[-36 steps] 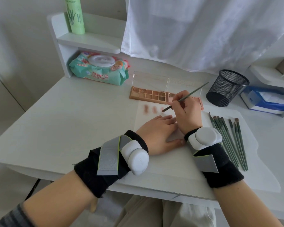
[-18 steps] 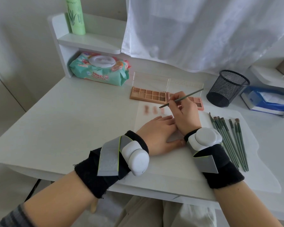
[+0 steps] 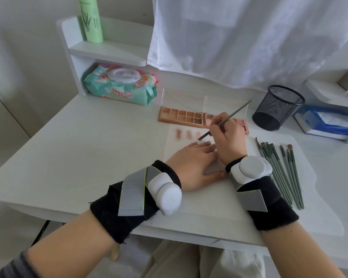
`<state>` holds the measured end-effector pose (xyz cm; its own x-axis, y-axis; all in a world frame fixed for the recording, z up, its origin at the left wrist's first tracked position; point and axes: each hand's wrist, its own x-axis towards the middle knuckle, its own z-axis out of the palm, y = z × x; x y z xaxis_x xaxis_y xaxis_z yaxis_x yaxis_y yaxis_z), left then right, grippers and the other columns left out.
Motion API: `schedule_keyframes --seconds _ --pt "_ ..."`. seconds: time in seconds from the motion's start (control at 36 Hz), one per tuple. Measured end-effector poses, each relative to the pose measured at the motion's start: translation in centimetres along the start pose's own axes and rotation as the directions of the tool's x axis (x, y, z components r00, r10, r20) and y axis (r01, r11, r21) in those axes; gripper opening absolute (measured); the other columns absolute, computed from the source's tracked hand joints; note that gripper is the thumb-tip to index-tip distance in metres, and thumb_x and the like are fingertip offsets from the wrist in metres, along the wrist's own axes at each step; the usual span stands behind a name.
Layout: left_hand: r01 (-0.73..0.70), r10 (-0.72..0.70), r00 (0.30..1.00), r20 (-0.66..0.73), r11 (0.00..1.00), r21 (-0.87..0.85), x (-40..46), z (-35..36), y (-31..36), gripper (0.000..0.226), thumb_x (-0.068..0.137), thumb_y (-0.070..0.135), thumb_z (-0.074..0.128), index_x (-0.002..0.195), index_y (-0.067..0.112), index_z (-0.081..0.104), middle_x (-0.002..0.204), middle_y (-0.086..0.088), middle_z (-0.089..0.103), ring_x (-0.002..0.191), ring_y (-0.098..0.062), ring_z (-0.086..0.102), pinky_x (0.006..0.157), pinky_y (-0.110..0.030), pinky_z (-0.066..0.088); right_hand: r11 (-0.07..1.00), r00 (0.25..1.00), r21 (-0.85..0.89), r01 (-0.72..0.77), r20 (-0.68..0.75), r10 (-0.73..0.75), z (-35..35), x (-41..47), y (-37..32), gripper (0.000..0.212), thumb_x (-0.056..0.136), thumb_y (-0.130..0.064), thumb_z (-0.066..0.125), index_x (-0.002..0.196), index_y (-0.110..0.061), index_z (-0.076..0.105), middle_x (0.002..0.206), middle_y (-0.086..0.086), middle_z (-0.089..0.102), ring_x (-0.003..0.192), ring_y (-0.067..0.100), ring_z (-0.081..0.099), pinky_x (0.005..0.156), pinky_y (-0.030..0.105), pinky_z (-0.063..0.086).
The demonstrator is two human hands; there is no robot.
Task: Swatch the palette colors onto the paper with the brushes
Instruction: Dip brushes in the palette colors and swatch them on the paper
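Left hand: flat, fingers straight, pinning paper against drag. Right hand: fingers pinched on brush, tip at swatches, palette at 12 o'clock for reloading.

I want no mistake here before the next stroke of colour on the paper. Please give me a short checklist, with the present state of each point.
1. Brush gripped by the right hand: ok.
2. Brush tip over the paper, right of the swatches: ok.
3. Left hand lies flat on the paper to keep it in place: ok.
4. Bare paper for a new swatch beside the tip: ok.
5. Colour loaded on the tip: cannot tell, too small.
6. Tip touching the paper: cannot tell.
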<state>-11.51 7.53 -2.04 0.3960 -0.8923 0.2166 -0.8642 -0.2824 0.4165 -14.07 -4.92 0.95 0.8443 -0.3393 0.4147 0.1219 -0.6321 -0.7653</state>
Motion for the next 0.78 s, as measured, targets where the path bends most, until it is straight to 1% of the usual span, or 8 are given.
schedule_keyframes --seconds 0.06,0.22,0.36,0.47,0.56,0.64,0.67,0.78 --pt "0.003 -0.003 1.0 0.002 1.0 -0.002 -0.02 0.01 -0.04 0.068 0.082 0.065 0.023 0.123 0.021 0.055 0.134 0.004 0.051 0.125 -0.017 0.043 0.104 -0.039 0.034 1.0 1.0 -0.018 -0.01 0.004 0.01 0.04 0.11 0.13 0.023 0.086 -0.003 0.049 0.071 -0.02 0.046 0.057 -0.005 0.045 0.05 0.002 0.041 0.051 0.014 0.034" --pt "0.001 -0.001 1.0 -0.006 1.0 -0.01 -0.11 -0.11 0.09 0.069 0.082 0.064 0.023 0.124 0.02 0.056 0.135 0.004 0.051 0.125 -0.018 0.043 0.104 -0.038 0.034 0.998 1.0 -0.051 0.029 -0.011 -0.029 0.09 0.15 0.2 0.012 0.089 -0.005 0.049 0.08 -0.014 0.048 0.067 -0.008 0.051 0.059 0.001 0.044 0.056 0.012 0.035" --pt "0.002 -0.002 1.0 -0.008 1.0 -0.022 -0.18 -0.23 0.22 0.069 0.082 0.064 0.024 0.122 0.019 0.056 0.135 0.003 0.051 0.124 -0.019 0.044 0.104 -0.039 0.034 0.997 0.999 -0.075 -0.01 0.035 0.013 0.09 0.25 0.21 0.012 0.087 -0.007 0.049 0.076 -0.013 0.049 0.063 -0.004 0.05 0.057 0.0 0.044 0.055 0.013 0.034" --pt "0.004 -0.004 1.0 0.002 1.0 -0.003 -0.07 -0.11 0.1 0.07 0.082 0.065 0.022 0.125 0.02 0.055 0.136 0.003 0.05 0.127 -0.019 0.042 0.104 -0.039 0.034 0.999 1.0 -0.046 -0.023 0.018 0.024 -0.04 0.05 0.02 0.01 0.076 -0.021 0.042 0.07 -0.016 0.048 0.06 0.001 0.052 0.056 0.002 0.043 0.055 0.014 0.034" --pt "0.001 -0.001 1.0 0.003 1.0 0.016 -0.01 -0.08 0.09 0.071 0.082 0.065 0.022 0.123 0.018 0.056 0.132 0.001 0.052 0.124 -0.019 0.044 0.101 -0.04 0.035 1.0 1.0 -0.004 -0.009 -0.013 0.009 -0.13 -0.07 -0.28 0.009 0.079 -0.017 0.044 0.072 -0.013 0.049 0.059 0.003 0.051 0.053 0.001 0.042 0.052 0.014 0.034" --pt "0.0 0.0 1.0 -0.002 1.0 0.012 -0.03 -0.11 0.17 0.07 0.082 0.064 0.022 0.122 0.018 0.056 0.132 0.001 0.053 0.123 -0.019 0.045 0.101 -0.041 0.035 1.0 1.0 -0.011 -0.014 -0.019 0.014 -0.17 0.08 -0.23 0.011 0.086 -0.003 0.047 0.077 -0.009 0.049 0.057 -0.005 0.046 0.051 -0.001 0.042 0.051 0.013 0.034" --pt "0.003 -0.003 1.0 -0.003 1.0 0.001 -0.07 -0.15 0.18 0.069 0.082 0.064 0.023 0.122 0.019 0.056 0.132 0.002 0.052 0.123 -0.019 0.044 0.102 -0.04 0.035 0.999 1.0 -0.027 -0.02 -0.006 0.02 -0.12 0.15 -0.13 0.013 0.087 -0.002 0.047 0.077 -0.01 0.049 0.057 -0.006 0.046 0.051 0.0 0.042 0.051 0.014 0.034" --pt "-0.004 0.004 1.0 -0.006 1.0 -0.013 -0.13 -0.21 0.28 0.069 0.082 0.064 0.023 0.122 0.019 0.057 0.133 0.002 0.052 0.123 -0.019 0.044 0.103 -0.04 0.034 0.998 0.999 -0.053 -0.028 0.03 0.03 -0.04 0.08 0.04 0.011 0.083 -0.01 0.047 0.073 -0.014 0.048 0.059 -0.002 0.05 0.053 0.0 0.043 0.053 0.016 0.034"
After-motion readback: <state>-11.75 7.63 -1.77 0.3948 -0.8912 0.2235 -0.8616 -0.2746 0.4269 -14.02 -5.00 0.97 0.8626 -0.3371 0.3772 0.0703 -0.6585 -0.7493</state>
